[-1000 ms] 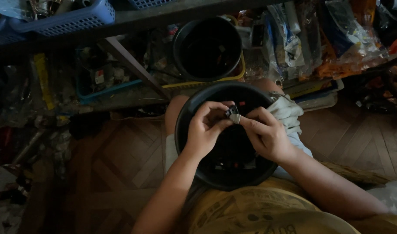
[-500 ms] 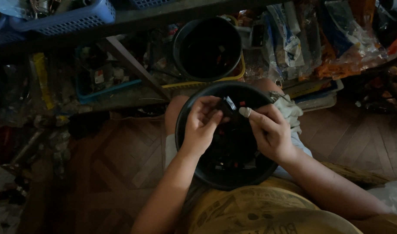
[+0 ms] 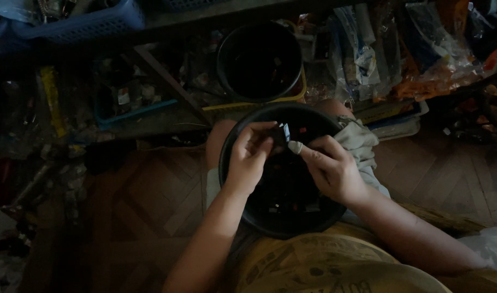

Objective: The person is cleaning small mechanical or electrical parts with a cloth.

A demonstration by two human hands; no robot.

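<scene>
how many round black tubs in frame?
2. One round black plastic tub sits on the person's lap under the left hand and right hand. A second round black tub stands beyond it on the cluttered floor. Others may be hidden in the dark clutter.

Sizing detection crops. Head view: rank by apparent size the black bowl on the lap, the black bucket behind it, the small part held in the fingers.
1. black bowl, though it is nearer the camera.
2. black bucket, slightly smaller and farther, so true order unsure.
3. small part, tiny, between left hand and right hand.

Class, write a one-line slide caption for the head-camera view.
Both hands, left hand and right hand, pinch a small dark part over a black bowl resting on the lap.
</scene>
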